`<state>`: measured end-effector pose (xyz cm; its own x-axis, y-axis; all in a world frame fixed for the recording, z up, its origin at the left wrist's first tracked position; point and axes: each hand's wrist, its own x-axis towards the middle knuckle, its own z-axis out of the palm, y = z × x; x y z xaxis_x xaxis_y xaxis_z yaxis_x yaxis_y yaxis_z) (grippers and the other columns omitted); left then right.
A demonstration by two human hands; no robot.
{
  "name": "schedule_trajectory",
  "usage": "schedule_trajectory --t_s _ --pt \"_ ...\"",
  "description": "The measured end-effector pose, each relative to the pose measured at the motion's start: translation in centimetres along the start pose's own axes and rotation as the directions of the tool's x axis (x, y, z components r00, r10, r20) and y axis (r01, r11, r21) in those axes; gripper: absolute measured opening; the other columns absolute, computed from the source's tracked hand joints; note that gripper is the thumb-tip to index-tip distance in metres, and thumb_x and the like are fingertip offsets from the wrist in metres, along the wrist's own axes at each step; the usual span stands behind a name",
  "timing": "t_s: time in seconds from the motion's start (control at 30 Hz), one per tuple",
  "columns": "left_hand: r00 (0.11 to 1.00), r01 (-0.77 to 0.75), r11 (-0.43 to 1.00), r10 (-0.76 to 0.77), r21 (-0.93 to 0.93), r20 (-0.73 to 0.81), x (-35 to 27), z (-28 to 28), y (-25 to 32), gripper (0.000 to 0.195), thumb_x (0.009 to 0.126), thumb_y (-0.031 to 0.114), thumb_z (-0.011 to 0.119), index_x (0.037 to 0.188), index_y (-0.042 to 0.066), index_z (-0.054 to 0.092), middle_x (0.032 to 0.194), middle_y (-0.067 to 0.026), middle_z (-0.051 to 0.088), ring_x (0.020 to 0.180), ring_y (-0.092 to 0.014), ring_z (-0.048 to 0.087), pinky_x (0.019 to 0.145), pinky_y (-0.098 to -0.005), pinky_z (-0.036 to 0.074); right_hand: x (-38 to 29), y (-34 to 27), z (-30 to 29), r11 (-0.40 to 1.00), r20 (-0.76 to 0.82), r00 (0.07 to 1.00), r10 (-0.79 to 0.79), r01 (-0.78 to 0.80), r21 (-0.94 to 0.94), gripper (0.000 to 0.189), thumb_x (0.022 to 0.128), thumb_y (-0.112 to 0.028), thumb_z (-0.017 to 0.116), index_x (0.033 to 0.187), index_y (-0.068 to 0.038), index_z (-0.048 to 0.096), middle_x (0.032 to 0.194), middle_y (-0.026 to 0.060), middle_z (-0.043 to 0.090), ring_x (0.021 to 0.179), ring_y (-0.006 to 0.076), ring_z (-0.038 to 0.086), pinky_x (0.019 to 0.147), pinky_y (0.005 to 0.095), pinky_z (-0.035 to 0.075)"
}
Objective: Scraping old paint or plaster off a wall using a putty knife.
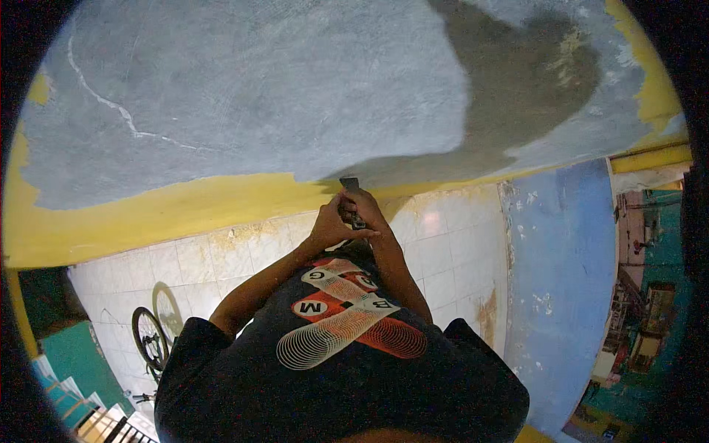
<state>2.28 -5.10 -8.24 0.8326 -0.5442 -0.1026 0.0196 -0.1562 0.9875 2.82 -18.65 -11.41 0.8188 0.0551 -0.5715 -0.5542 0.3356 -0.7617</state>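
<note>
Before me is a painted surface [288, 94] with a large grey area and a ragged yellow border. My right hand [363, 207] is closed around a small dark flat-bladed tool [349, 183], perhaps a scraper; its wider end points at the edge of the grey area. Close against it on the left, my left hand [331, 224] has its fingers by the tool and its thumb stretched under my right hand. Whether the left fingers grip the tool cannot be told. Part of the tool's dark handle [358, 222] shows between the hands.
White marbled tiles [454, 249] with brownish stains lie beyond my arms. A bicycle wheel [149, 338] shows at left, above a railing [113, 429]. At right are a blue, patchy surface [559, 266] and stacked items [648, 349]. My shadow [520, 83] falls across the grey area.
</note>
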Motion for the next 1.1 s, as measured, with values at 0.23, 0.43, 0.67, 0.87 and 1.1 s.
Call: schedule_trajectory --t_s 0.23,0.43,0.67,0.87,1.1 --pt "0.999 -0.034 0.997 0.033 0.074 0.009 0.4 -0.3 0.0 0.082 0.051 0.041 0.087 0.11 0.001 0.047 0.089 -0.011 0.063 0.077 -0.017 0.062 0.069 -0.0306 0.052 1.5 0.6 -1.2 0.962 0.009 0.992 -0.129 0.128 -0.242 0.028 0.087 -0.031 0.053 0.086 -0.003 0.054 0.075 0.0073 0.056 0.063 0.0147 0.056 0.054 0.0296 0.047" --pt "0.999 -0.047 0.992 0.045 0.118 0.017 0.5 -0.1 0.4 0.09 0.052 0.048 0.084 0.11 -0.007 0.043 0.093 -0.0168 0.06 0.082 -0.02 0.062 0.073 -0.0316 0.052 2.6 2.6 -2.2 0.99 0.032 0.998 -0.055 0.058 -0.131 0.029 0.086 -0.031 0.055 0.085 -0.002 0.054 0.077 0.0078 0.058 0.065 0.0154 0.056 0.058 0.0309 0.047" --pt "0.998 -0.034 0.993 0.029 0.112 0.049 0.2 0.1 1.1 0.084 0.051 0.038 0.087 0.109 -0.004 0.044 0.092 -0.0139 0.062 0.08 -0.019 0.063 0.073 -0.0314 0.052 1.3 1.6 -1.7 0.999 -0.016 1.0 0.016 -0.016 -0.035 0.027 0.085 -0.028 0.056 0.087 -0.001 0.055 0.078 0.0091 0.059 0.069 0.0177 0.059 0.063 0.0322 0.048" --pt "0.999 -0.021 0.997 0.018 0.081 0.033 0.3 -0.5 0.9 0.095 0.05 0.046 0.085 0.113 -0.009 0.04 0.091 -0.0147 0.061 0.082 -0.019 0.062 0.073 -0.0298 0.052 1.1 0.7 -0.7 0.998 -0.02 1.0 -0.023 0.022 -0.051 0.027 0.088 -0.029 0.053 0.082 -0.004 0.055 0.073 0.0011 0.056 0.063 0.0108 0.055 0.055 0.0263 0.046" --pt "0.995 -0.095 0.993 0.093 0.077 0.029 -0.3 -0.5 0.5 0.095 0.05 0.047 0.085 0.112 -0.01 0.041 0.091 -0.0147 0.062 0.084 -0.019 0.062 0.074 -0.0318 0.052 1.3 0.9 -0.5 0.978 0.092 0.993 -0.076 0.093 -0.189 0.032 0.089 -0.033 0.051 0.081 -0.002 0.055 0.072 0.003 0.056 0.066 0.012 0.056 0.06 0.0283 0.047"
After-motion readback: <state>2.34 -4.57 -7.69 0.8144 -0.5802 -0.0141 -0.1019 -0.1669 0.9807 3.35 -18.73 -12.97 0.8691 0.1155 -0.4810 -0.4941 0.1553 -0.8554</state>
